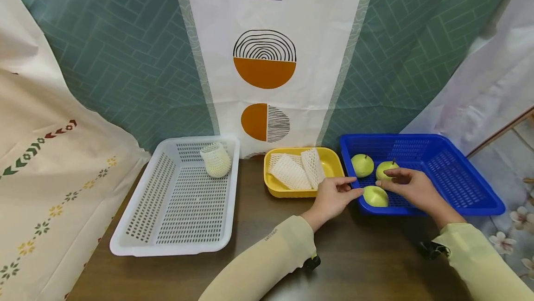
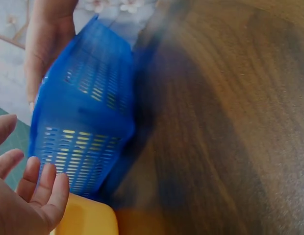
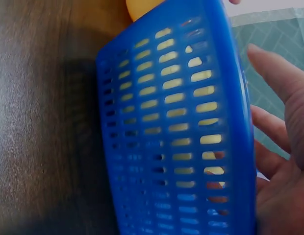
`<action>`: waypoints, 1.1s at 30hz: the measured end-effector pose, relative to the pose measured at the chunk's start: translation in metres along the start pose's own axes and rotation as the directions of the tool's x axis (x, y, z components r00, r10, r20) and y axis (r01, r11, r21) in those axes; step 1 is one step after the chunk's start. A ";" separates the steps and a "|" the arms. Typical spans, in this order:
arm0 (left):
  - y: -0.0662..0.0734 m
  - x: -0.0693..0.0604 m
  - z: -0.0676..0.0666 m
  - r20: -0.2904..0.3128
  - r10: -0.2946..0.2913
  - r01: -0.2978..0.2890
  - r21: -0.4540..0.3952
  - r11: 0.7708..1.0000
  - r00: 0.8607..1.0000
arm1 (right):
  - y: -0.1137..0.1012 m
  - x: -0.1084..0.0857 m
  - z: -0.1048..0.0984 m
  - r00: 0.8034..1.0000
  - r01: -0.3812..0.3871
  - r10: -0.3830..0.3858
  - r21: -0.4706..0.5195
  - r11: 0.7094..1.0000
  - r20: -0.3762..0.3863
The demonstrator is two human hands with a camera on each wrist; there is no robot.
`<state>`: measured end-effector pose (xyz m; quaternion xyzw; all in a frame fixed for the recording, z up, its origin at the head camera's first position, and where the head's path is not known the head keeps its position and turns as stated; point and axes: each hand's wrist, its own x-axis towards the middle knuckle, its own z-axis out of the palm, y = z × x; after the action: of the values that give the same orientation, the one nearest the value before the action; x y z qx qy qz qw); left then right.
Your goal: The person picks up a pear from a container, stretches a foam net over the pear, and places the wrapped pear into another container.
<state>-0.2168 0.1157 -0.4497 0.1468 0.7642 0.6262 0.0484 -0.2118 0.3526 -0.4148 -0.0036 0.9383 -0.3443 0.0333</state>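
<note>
Three yellow-green pears sit at the left end of the blue basket (image 1: 450,171): a back-left pear (image 1: 362,166), a pear (image 1: 384,168) beside it, and a front pear (image 1: 376,196). My left hand (image 1: 333,198) is at the basket's left rim, its fingertips close to the front pear. The left wrist view shows its fingers loosely bent, with nothing in them. Over the basket, my right hand (image 1: 415,188) reaches its thumb and fingers toward the pears without gripping one. Through the slots in the right wrist view, pale yellow shows behind the basket wall (image 3: 157,117).
A yellow tray (image 1: 338,165) left of the blue basket holds several white foam nets (image 1: 292,171). Farther left, a white basket (image 1: 125,240) contains a foam net sleeve (image 1: 217,161) with something yellowish inside. Patterned cloth (image 1: 137,50) hangs behind the brown table (image 1: 267,240).
</note>
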 end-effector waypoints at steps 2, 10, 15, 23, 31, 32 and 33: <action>-0.002 0.000 0.002 0.009 -0.002 0.002 0.003 1.000 1.000 | 0.003 0.000 0.001 0.999 0.021 -0.020 -0.010 1.000 0.044; -0.007 0.000 0.006 0.011 0.015 -0.015 0.000 1.000 1.000 | 0.006 0.004 0.007 0.982 0.104 -0.096 -0.041 0.994 0.161; -0.010 0.000 0.008 0.014 0.010 -0.010 -0.013 1.000 1.000 | 0.007 0.007 0.011 0.970 0.134 -0.120 -0.051 0.990 0.213; -0.013 -0.001 0.006 0.032 0.023 -0.022 -0.032 0.999 0.999 | 0.004 0.013 0.013 0.944 0.158 -0.146 -0.017 0.987 0.295; -0.013 -0.004 0.006 0.052 0.017 -0.014 -0.052 0.999 0.999 | 0.000 0.018 0.016 0.930 0.144 -0.126 -0.027 0.989 0.345; -0.013 -0.004 0.006 0.054 0.016 -0.013 -0.056 0.998 0.998 | 0.000 0.019 0.016 0.930 0.138 -0.119 -0.030 0.990 0.347; -0.013 -0.004 0.006 0.054 0.017 -0.014 -0.057 0.998 0.998 | 0.000 0.020 0.016 0.933 0.128 -0.108 -0.038 0.991 0.344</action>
<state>-0.2139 0.1176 -0.4641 0.1683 0.7434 0.6436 0.0687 -0.2303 0.3420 -0.4281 -0.1205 0.9263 -0.3117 0.1743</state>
